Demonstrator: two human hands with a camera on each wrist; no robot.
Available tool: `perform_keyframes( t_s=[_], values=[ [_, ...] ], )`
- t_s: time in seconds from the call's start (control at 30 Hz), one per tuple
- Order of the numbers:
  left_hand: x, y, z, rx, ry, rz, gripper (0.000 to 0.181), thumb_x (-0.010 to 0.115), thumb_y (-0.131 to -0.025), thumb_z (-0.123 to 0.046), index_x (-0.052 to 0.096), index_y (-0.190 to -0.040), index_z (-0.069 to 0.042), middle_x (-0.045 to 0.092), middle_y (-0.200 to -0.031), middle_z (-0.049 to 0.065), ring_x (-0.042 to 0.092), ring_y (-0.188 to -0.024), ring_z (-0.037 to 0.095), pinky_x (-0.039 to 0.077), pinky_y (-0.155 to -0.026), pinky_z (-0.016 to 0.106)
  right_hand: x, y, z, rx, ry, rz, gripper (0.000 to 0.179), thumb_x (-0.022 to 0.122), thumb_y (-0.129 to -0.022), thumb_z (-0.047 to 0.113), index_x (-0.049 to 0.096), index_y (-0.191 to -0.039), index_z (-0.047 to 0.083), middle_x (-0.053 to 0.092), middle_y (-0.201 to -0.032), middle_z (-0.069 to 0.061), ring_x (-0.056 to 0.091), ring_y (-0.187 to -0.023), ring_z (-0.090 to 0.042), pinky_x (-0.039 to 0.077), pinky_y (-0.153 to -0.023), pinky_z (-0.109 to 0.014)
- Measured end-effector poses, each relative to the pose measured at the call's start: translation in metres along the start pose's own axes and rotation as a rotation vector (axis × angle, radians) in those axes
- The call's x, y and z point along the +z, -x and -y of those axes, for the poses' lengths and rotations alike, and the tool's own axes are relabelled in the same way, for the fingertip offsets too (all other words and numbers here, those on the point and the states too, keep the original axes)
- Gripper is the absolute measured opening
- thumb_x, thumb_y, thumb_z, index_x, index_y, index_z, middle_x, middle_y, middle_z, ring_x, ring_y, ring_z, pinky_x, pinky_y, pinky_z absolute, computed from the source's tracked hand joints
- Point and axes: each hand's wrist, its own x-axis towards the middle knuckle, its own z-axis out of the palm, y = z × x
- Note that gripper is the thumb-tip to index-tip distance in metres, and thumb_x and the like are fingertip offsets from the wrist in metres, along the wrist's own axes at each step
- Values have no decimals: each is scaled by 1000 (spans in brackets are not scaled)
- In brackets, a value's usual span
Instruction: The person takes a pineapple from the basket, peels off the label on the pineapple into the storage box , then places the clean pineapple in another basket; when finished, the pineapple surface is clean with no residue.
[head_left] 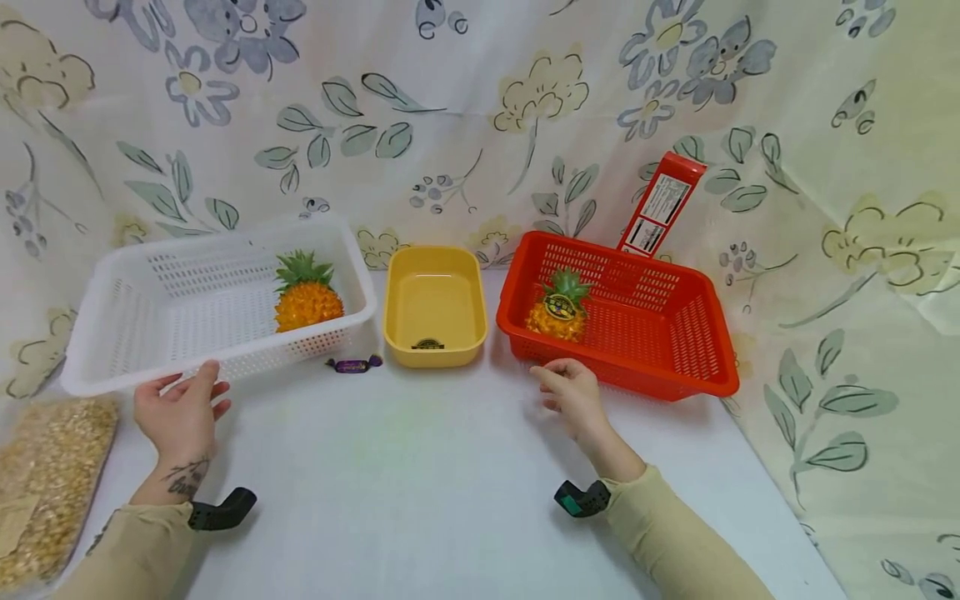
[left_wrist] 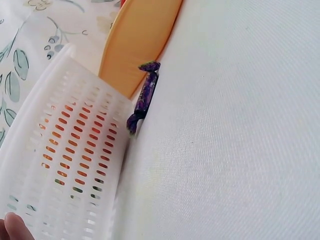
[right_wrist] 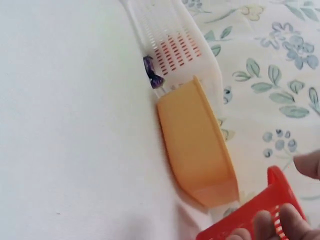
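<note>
One slotted white plastic basket (head_left: 292, 348) lies just beyond the left hand (head_left: 180, 417), its fingers loosely spread; a red basket (head_left: 645, 373) (bumpy orange pineapple (head_left: 544, 322) inside) lies just beyond the right hand (head_left: 576, 396), loosely bent.

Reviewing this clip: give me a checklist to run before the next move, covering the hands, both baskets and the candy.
1. Left hand grip on the white basket: cannot tell; fingers at the front rim, hold unclear.
2. Right hand grip on the red basket: not ok; thumb apart from the rim.
3. One pineapple in each basket, white and red: ok.
4. Purple-wrapped candy in a container: not ok; lies on the white tabletop.
5. Yellow tray upright between the baskets: ok.
</note>
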Motion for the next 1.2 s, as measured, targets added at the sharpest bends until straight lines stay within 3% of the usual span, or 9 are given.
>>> perform_keyframes(
  t_s=[0.1,0.23,0.37,0.5,0.7,0.83,1.03,1.2],
  values=[
    [1,-1,0,5,-13,-2,66,85,-61,-33,40,-108,-20,69,-83,1,66,-54,13,49,-38,28,5,1,14,-98,195,161,26,72,-80,22,59,-95,6,61,-84,-2,57,-78,-20,53,-65,-34],
    [2,0,-4,-2,-16,-2,66,85,-61,-32,40,-108,-20,69,-83,1,66,-54,13,49,-38,29,10,2,41,-242,390,284,29,75,-77,21,61,-100,9,63,-96,-5,57,-85,-20,52,-70,-32],
    [5,7,-14,-30,-17,-9,64,85,-61,-30,40,-107,-21,69,-82,-2,65,-52,13,49,-37,29,10,1,77,-366,534,329,37,75,-77,24,61,-107,8,62,-107,-8,56,-95,-25,50,-80,-34],
    [9,18,-26,-54,-27,-23,60,84,-65,-27,40,-105,-21,68,-78,-4,63,-50,12,48,-36,28,7,-4,115,-422,669,313,46,74,-77,28,57,-116,10,58,-116,-6,52,-102,-26,48,-88,-39],
    [10,26,-34,-86,-35,-31,61,84,-64,-27,39,-105,-22,68,-76,-5,63,-49,11,48,-36,28,-4,-29,165,-448,829,244,59,73,-78,33,49,-129,15,50,-129,-4,46,-116,-22,42,-98,-44],
    [13,35,-41,-83,-25,-34,59,84,-65,-26,39,-104,-21,67,-74,-6,62,-47,10,48,-35,27,-11,-53,183,-440,891,248,62,72,-79,31,46,-133,15,48,-133,-8,44,-120,-25,42,-98,-45],
    [21,52,-55,-97,-42,-35,52,80,-70,-24,40,-102,-22,65,-71,-9,61,-47,7,47,-36,23,-21,-85,183,-364,979,279,63,71,-79,33,44,-134,16,47,-135,-9,45,-116,-27,42,-96,-47],
    [22,53,-54,-91,-39,-20,51,80,-70,-24,39,-101,-22,65,-71,-9,61,-47,7,47,-36,24,-25,-104,170,-277,1060,334,69,71,-79,35,41,-136,10,41,-141,-11,43,-120,-28,40,-99,-49]
  ],
)
